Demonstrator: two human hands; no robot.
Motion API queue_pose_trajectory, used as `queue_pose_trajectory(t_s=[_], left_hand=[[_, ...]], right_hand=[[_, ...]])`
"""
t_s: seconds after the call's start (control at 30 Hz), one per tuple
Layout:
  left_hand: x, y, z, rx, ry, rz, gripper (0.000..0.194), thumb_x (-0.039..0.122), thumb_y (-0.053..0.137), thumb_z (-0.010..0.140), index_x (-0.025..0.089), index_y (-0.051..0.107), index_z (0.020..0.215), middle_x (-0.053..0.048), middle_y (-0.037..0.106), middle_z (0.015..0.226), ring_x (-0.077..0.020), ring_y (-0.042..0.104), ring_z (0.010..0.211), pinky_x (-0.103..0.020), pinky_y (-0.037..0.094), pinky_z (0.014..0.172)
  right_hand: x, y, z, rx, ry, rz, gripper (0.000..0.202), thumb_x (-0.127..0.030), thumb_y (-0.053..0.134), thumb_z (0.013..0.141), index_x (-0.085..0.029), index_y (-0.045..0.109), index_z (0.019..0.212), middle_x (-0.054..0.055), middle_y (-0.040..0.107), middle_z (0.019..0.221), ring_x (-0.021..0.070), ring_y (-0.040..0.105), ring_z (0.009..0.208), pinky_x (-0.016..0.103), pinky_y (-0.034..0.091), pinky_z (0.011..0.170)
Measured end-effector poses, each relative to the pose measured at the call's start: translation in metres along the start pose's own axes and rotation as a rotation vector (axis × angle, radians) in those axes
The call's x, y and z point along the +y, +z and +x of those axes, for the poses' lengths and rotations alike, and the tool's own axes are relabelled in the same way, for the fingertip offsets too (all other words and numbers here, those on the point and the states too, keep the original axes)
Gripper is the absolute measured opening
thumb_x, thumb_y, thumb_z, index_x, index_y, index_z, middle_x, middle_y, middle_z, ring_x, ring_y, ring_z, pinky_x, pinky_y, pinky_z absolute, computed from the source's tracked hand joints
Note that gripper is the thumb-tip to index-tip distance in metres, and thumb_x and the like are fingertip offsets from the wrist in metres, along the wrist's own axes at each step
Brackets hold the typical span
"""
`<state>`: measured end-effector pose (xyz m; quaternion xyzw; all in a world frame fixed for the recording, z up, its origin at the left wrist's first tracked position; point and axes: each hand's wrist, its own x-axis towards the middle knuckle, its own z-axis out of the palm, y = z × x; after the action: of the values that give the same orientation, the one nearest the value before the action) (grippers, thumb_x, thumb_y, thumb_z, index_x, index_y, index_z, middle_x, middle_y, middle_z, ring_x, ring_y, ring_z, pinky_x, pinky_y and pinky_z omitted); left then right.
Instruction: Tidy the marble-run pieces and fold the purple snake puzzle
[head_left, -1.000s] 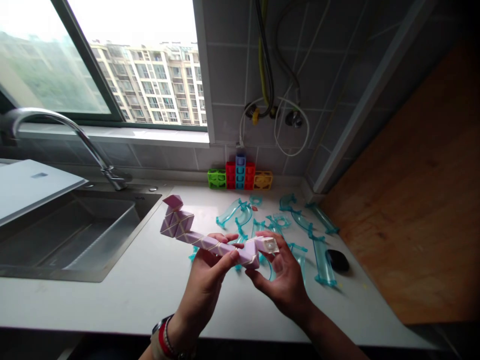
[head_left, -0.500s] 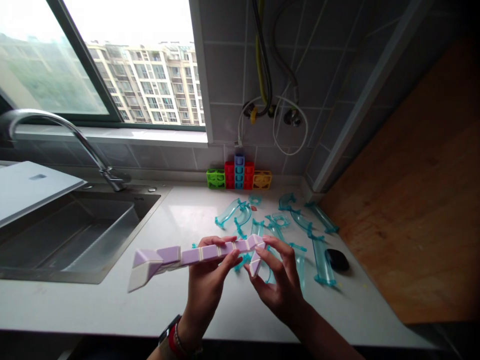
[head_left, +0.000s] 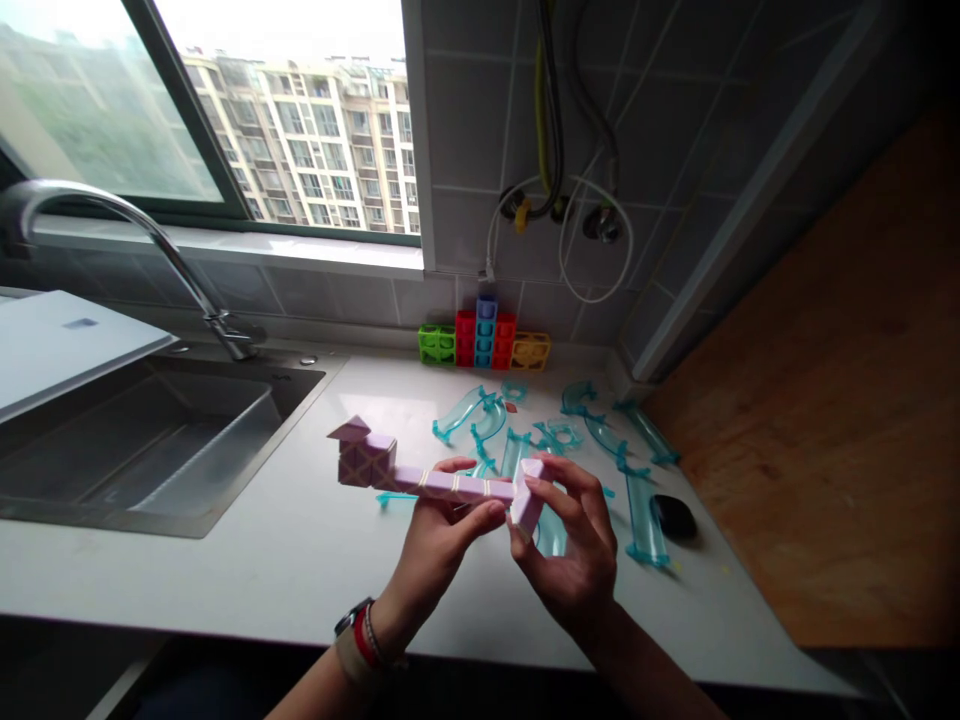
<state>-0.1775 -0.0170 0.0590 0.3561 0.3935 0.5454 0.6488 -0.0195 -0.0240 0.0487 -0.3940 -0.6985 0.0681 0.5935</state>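
A long segmented lilac and white twist puzzle (head_left: 427, 483) is held in the air above the white counter. My left hand (head_left: 442, 540) is closed round its middle section, thumb along the near side. My right hand (head_left: 574, 535) pinches the folded right end between thumb and fingers. The far left end of the puzzle is a blocky cluster topped by a pointed wedge. Translucent teal track pieces (head_left: 517, 450) lie behind and beneath the hands, some partly hidden by them.
Colourful blocks (head_left: 485, 335) stand against the tiled wall. A steel sink (head_left: 135, 450) with a faucet (head_left: 176, 262) and a white board (head_left: 75, 345) is at left. A black oval object (head_left: 674, 517) lies at right beside more teal pieces.
The puzzle's left end has swung upward and away and now shows as a blocky cluster. Its right end has turned between my right fingers. The camera view has shifted slightly.
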Motion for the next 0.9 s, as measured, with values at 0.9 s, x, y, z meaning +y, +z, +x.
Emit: queue_pose_trajectory(t_s=[0.9], left_hand=[[0.038,-0.020,0.000,0.110,0.115,-0.115,0.042,0.027,0.090,0.076,0.016,0.067,0.109,-0.014,0.081,0.107,-0.0308,0.078,0.101,-0.044,0.062,0.091]], right_hand=[[-0.006,0.011,-0.018,-0.021,0.100,0.297,0.048,-0.014,0.074,0.086,-0.035,0.056,0.125,0.008,0.058,0.125,0.0301,0.062,0.118,0.056,0.058,0.095]])
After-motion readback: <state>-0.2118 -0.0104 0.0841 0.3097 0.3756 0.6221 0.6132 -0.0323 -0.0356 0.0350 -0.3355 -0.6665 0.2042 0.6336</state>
